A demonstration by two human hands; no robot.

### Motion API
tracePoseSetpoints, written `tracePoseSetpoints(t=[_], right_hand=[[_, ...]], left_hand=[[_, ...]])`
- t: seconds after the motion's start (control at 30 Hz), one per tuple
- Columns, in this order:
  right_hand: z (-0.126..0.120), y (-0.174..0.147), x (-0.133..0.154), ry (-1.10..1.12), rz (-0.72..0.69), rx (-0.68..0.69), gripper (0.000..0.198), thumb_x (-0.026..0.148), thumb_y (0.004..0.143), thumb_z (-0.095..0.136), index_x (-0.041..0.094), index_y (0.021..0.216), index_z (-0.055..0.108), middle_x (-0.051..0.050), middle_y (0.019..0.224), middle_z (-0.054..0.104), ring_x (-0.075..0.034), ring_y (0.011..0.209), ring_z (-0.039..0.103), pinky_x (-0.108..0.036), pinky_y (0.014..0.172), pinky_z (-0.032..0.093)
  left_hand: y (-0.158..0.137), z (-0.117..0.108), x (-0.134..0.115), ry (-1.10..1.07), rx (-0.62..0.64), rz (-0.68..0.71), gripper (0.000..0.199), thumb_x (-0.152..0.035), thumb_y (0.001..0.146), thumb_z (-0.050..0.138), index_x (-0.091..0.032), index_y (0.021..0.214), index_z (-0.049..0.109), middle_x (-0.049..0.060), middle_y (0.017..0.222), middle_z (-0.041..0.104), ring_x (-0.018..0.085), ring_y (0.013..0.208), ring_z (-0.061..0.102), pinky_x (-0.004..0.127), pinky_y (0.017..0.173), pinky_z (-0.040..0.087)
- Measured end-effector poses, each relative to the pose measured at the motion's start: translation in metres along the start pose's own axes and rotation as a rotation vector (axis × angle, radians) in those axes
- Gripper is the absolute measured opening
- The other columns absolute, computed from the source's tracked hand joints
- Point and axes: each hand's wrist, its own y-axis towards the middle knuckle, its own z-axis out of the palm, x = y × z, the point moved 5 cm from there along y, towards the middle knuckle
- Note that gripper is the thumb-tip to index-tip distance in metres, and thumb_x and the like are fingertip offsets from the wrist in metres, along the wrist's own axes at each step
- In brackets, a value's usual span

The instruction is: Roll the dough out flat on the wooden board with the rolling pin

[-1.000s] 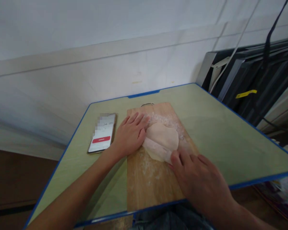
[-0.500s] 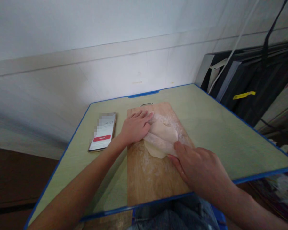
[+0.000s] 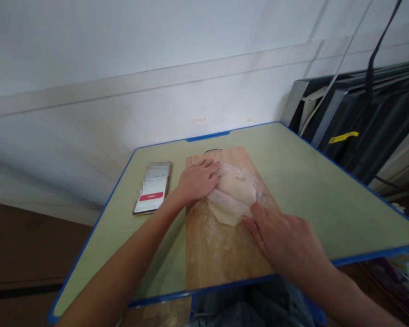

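Note:
A flattened piece of pale dough [image 3: 236, 187] lies on a floured wooden board [image 3: 225, 259]. Across it slants a flour-dusted rolling pin [image 3: 230, 203], with dough showing on both sides. The near end of the pin is in my right hand [image 3: 282, 231], its fingers wrapped round it. My left hand [image 3: 198, 180] lies over the pin's far left end, palm down, fingers stretched out towards the back of the board. The part of the pin under that palm is hidden.
A phone [image 3: 153, 188] with a red button on its screen lies left of the board on the green, blue-edged table [image 3: 310, 181]. Behind stands a white wall [image 3: 157, 109]. Dark flat panels [image 3: 354, 118] lean at the right, with a cable [image 3: 375, 56] hanging before them.
The whole view has shifted slightly, so everything sits a little further right. Relative to the board, both hands and the rolling pin have hardly moved.

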Motion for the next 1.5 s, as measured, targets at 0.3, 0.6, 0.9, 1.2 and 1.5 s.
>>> tracePoseSetpoints(t=[0.3,0.6,0.9,1.2,1.5], right_hand=[[-0.005,-0.006,0.012,-0.065,0.002,0.008,0.017,0.026,0.085,0.043,0.018,0.073,0.052,-0.004,0.062,0.058,-0.015,0.050,0.054,-0.027,0.048,0.030],[0.000,-0.020,0.022,-0.038,-0.076,-0.037,0.005,0.019,0.081,0.049,0.017,0.083,0.054,-0.005,0.075,0.060,-0.015,0.060,0.052,-0.029,0.057,0.034],[-0.010,0.007,-0.006,0.142,-0.161,0.135,0.030,0.025,0.092,0.029,0.017,0.079,0.055,-0.006,0.069,0.063,-0.017,0.061,0.060,-0.026,0.051,0.037],[-0.003,-0.011,0.014,-0.010,-0.040,0.001,0.014,0.026,0.083,0.047,0.018,0.074,0.053,-0.005,0.063,0.058,-0.018,0.058,0.056,-0.030,0.055,0.036],[-0.007,-0.035,0.036,-0.016,-0.095,-0.187,0.028,0.035,0.072,0.061,0.016,0.091,0.054,-0.008,0.081,0.061,-0.020,0.070,0.049,-0.034,0.063,0.035]], left_hand=[[-0.023,0.000,0.000,0.040,-0.037,-0.019,0.050,-0.029,0.087,0.021,-0.021,0.135,0.032,0.002,0.141,0.034,0.020,0.131,0.025,0.042,0.106,0.021],[-0.046,-0.001,0.002,0.048,-0.031,-0.036,0.053,-0.023,0.084,0.020,-0.015,0.134,0.033,0.004,0.140,0.035,0.017,0.130,0.027,0.039,0.107,0.022],[0.015,0.004,-0.003,0.016,0.036,0.108,0.047,-0.025,0.086,0.027,-0.017,0.130,0.040,0.003,0.139,0.038,0.015,0.129,0.030,0.030,0.107,0.023],[-0.023,0.000,0.000,0.055,-0.057,0.046,0.047,-0.025,0.086,0.023,-0.024,0.130,0.039,0.000,0.137,0.041,0.017,0.127,0.033,0.039,0.106,0.022],[-0.082,0.002,0.004,-0.053,-0.076,0.018,0.051,-0.027,0.088,0.016,-0.014,0.132,0.038,0.006,0.137,0.040,0.018,0.128,0.032,0.044,0.105,0.026]])
